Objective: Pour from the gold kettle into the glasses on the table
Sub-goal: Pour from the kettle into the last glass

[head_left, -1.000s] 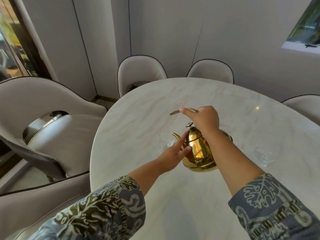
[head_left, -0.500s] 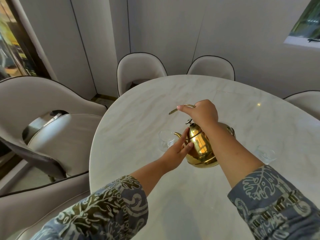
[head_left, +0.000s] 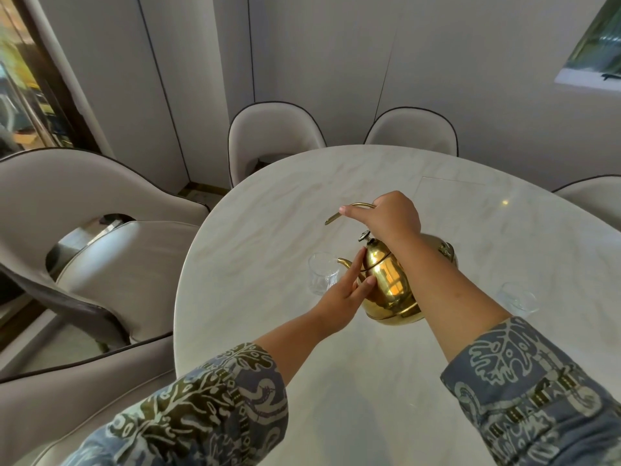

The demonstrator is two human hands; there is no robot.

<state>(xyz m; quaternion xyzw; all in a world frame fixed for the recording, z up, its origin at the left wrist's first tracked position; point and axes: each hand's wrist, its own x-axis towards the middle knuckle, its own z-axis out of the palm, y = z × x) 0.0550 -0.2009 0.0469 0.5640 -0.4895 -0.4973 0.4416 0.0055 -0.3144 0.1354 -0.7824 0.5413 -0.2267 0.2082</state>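
Observation:
The gold kettle (head_left: 389, 284) hangs tilted a little above the white marble table (head_left: 268, 230), its spout pointing left toward a clear glass (head_left: 322, 272). My right hand (head_left: 391, 215) is shut on the kettle's thin arched handle. My left hand (head_left: 346, 294) rests with flat fingers against the kettle's side, just under the spout. A second clear glass (head_left: 517, 297) stands on the table to the right of my right forearm. I cannot see any liquid leaving the spout.
Cream chairs with dark piping ring the table: one large chair at the left (head_left: 84, 213), two at the far side (head_left: 272, 129) (head_left: 411, 131), one at the right edge (head_left: 594, 193). Grey wall panels stand behind.
The kettle has tilted a little further, spout toward the left glass, and both hands rose slightly with it. The glasses have not moved.

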